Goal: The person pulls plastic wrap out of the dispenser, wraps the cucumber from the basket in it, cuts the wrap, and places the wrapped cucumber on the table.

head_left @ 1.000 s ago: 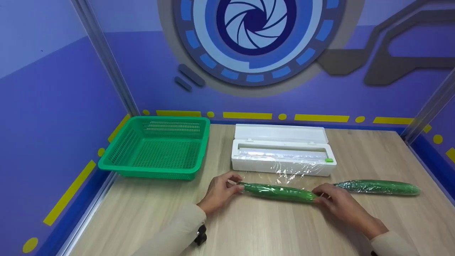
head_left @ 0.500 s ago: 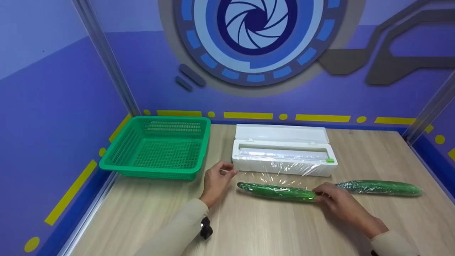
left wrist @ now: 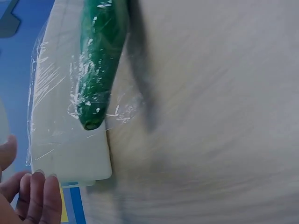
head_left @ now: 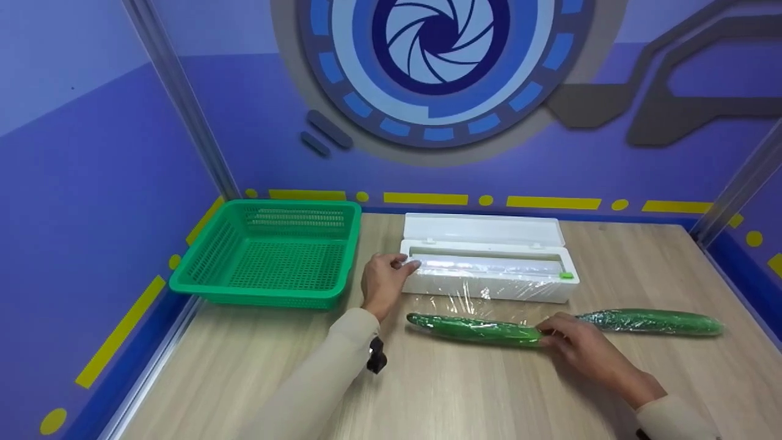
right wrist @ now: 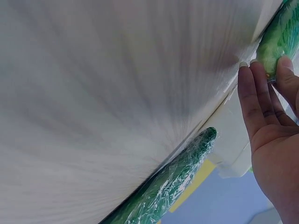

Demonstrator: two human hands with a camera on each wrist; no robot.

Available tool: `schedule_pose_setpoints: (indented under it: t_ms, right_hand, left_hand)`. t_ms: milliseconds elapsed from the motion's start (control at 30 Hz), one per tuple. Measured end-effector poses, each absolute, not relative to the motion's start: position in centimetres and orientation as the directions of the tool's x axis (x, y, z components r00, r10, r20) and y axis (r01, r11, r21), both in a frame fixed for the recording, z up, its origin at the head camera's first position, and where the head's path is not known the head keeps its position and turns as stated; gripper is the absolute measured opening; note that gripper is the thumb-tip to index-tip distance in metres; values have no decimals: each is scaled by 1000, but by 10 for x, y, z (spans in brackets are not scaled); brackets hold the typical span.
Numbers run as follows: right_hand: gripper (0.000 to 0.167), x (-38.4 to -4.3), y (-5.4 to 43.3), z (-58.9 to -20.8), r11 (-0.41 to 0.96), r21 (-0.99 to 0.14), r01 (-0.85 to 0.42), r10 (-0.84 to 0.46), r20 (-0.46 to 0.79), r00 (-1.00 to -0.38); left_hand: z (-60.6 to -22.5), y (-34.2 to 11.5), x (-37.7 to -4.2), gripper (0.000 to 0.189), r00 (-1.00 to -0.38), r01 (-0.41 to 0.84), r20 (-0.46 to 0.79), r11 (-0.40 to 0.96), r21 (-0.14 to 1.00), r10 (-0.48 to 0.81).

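Note:
A cucumber point(head_left: 476, 329) lies crosswise in front of the white cling film box point(head_left: 482, 286), with clear cling film point(left wrist: 44, 88) running from the box over it. My right hand point(head_left: 586, 351) pinches its right end between thumb and fingers, as the right wrist view also shows at the cucumber's tip point(right wrist: 270, 60). At the box's left front corner is my left hand point(head_left: 385, 281), its fingertips right at the film's edge. The left wrist view shows that hand's thumb apart from its fingers point(left wrist: 51, 198).
Another cucumber point(head_left: 663, 322), wrapped in film, lies to the right, just beyond my right hand. A green basket point(head_left: 339, 287) stands at the back left. The box's lid point(head_left: 482, 229) is folded back, and a green slider point(head_left: 566, 275) sits at its right end.
My left hand has let go of the cucumber's left end and moved up and away to the box's left front corner. My right hand stays on the right end.

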State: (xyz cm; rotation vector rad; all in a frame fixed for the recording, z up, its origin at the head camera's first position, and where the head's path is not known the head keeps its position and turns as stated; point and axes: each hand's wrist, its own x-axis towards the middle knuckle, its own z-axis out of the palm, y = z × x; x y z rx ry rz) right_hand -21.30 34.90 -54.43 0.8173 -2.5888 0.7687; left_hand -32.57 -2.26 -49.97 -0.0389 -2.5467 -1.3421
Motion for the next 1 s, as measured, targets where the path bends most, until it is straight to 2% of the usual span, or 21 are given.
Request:
schedule_pose_setpoints:
  t_ms: [133, 333, 667, 1000]
  right_hand:
    - [26, -213, 349, -544, 686, -390, -615, -437, 456, -776]
    - [26, -214, 350, -544, 677, -374, -633, -450, 471, -759]
    - [25, -214, 349, -544, 684, -373, -627, -445, 467, -764]
    - [21, -214, 349, -544, 692, -399, -601, -433, 436, -789]
  left_hand:
    - [-495, -22, -329, 20, -978, 90, 180, 572, 815, -102]
    - [-493, -24, -329, 9, -981, 113, 183, 565, 817, -69]
    - [-494, -25, -330, 7, -985, 137, 172, 484, 864, -30]
    - [-497, -35, -322, 4, -976, 215, 194, 339, 916, 95]
